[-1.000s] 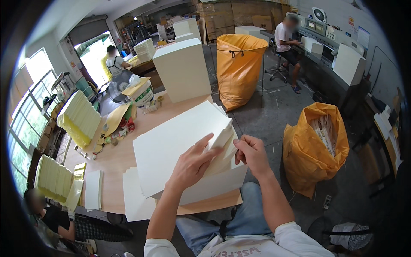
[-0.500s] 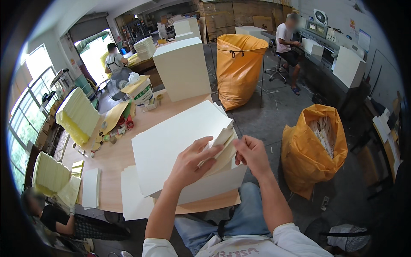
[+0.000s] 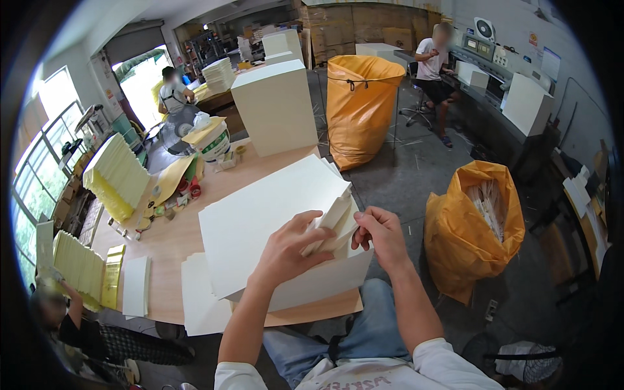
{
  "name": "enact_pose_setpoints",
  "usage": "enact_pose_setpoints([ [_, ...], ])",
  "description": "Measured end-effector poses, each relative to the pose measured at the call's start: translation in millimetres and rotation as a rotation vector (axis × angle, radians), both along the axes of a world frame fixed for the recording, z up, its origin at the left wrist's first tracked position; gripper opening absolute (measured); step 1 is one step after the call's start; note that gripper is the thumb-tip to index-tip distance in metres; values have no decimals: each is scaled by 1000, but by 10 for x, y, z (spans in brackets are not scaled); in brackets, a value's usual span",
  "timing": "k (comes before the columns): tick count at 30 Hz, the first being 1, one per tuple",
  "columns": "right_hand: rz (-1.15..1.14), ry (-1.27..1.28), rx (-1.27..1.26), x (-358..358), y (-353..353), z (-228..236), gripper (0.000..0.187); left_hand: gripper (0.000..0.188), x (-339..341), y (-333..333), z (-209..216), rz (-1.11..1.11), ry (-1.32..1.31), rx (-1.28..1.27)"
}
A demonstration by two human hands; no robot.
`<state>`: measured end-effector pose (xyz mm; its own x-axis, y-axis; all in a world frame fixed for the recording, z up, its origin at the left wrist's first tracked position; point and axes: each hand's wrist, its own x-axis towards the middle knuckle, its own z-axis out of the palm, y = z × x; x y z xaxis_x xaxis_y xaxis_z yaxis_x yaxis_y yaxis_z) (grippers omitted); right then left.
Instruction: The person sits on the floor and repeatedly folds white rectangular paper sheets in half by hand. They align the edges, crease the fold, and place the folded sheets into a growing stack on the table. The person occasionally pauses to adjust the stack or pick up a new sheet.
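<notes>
A big stack of white paper sheets (image 3: 260,227) lies at the near edge of the table, several of its top sheets turned askew. At its right corner a few sheets (image 3: 337,211) are bent up and folded back. My left hand (image 3: 291,248) rests over the stack, its thumb and fingers curled around these raised sheets. Just to the right, my right hand (image 3: 382,235) is closed in a pinch at the edge of the lifted sheets. What lies between its fingertips is too small to make out.
Thinner white sheets (image 3: 203,292) lie left of the stack; a tall white paper block (image 3: 276,110) stands behind it. Orange bags (image 3: 364,123) stand on the floor, one (image 3: 448,240) at right holding paper strips. Co-workers are at lower left, back left and back right.
The bent-up sheets stand further apart, and my right fingers have moved slightly left and loosened a little. The lower-left person's arm has risen with a pale sheet; the back-right person has raised a hand.
</notes>
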<state>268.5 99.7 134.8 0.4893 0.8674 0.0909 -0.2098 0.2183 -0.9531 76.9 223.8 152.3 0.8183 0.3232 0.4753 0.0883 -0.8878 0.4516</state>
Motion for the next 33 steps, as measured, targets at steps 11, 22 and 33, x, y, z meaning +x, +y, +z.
enact_pose_setpoints([
  [11, -185, -1343, 63, -221, -248, -287, 25, 46, 4, -22, 35, -7, 22, 31],
  [22, 127, -1338, -62, -204, -212, -415, 53, 86, -262, -245, -164, 306, 299, 508],
  [33, -227, -1539, 125, -313, -146, -726, 42, 35, -1739, -280, -590, 988, -10, 599],
])
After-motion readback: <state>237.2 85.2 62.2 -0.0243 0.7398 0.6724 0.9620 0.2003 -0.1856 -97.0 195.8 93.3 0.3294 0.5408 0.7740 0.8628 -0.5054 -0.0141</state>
